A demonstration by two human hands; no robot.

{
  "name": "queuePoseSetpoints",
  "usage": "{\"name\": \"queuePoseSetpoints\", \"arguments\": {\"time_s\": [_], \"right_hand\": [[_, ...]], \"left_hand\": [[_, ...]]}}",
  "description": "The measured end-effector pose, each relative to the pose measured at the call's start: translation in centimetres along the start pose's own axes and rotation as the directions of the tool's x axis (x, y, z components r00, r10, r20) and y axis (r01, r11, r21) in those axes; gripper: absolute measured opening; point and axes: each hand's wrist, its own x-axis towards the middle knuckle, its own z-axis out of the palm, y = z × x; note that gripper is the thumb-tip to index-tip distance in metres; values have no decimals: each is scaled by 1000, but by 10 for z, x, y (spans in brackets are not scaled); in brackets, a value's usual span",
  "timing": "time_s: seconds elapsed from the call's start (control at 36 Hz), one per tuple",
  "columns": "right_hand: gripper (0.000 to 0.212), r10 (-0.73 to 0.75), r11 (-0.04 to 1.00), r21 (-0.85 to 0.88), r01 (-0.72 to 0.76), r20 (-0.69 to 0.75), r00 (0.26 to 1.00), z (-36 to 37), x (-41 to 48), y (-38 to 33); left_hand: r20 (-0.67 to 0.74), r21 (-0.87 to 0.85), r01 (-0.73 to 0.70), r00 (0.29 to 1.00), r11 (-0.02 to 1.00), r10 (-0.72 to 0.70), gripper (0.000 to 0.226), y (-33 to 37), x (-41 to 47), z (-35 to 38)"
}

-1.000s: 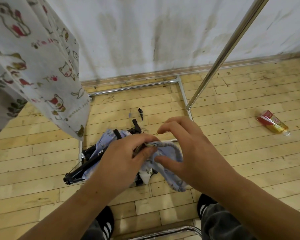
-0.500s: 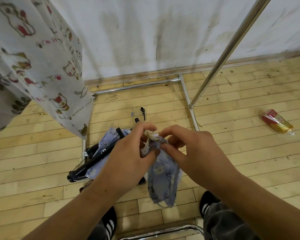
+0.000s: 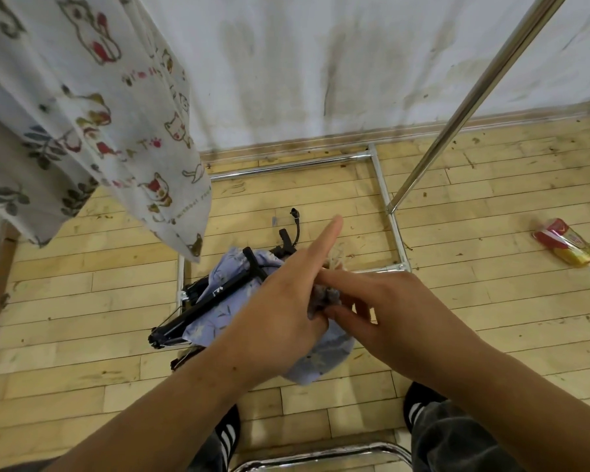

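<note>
Above wooden floor (image 3: 474,318) | your left grip (image 3: 280,308) curls round pale-blue cloth drawstring pouch (image 3: 321,364), forefinger straight | your right grip (image 3: 399,311) pinches its neck.

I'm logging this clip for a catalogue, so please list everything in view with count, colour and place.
drawstring pouch: 1, pale blue, gripped at centre
cord: 1, beige, frayed, above the pouch neck
cat-print cloth: 1, white, hanging upper left
metal rack: 1, silver, base on floor, pole slanting right
blue cloth: 1, pale blue, on floor, centre left
pump-like tool: 1, black, lying across the blue cloth
packet: 1, red and yellow, floor far right
chrome tube: 1, silver, bottom edge
wall: 1, white, stained, behind
floor: 1, pale wood
shoes: 2, black, white stripes, bottom
trousers: 1, grey, lower right
left hand: 1, grips pouch neck, index finger straight
right hand: 1, pinches pouch neck
</note>
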Motion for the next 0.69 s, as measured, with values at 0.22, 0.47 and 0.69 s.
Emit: {"name": "queuePoseSetpoints", "arguments": {"time_s": [0.22, 0.47, 0.69], "right_hand": [[32, 22, 1000, 21, -23, 69, 997, 5, 0, 1], [19, 181, 981, -76, -176, 66, 981, 10, 0, 5], [17, 433, 899, 60, -434, 37, 901, 6, 8, 8]], "left_hand": [[68, 75, -35, 997, 997, 30, 109, -7, -4, 1], [26, 75, -48, 999, 996, 46, 82, -15, -5, 6], [-48, 77, 232, 972, 970, -229, 56, -52, -8, -9]]}}
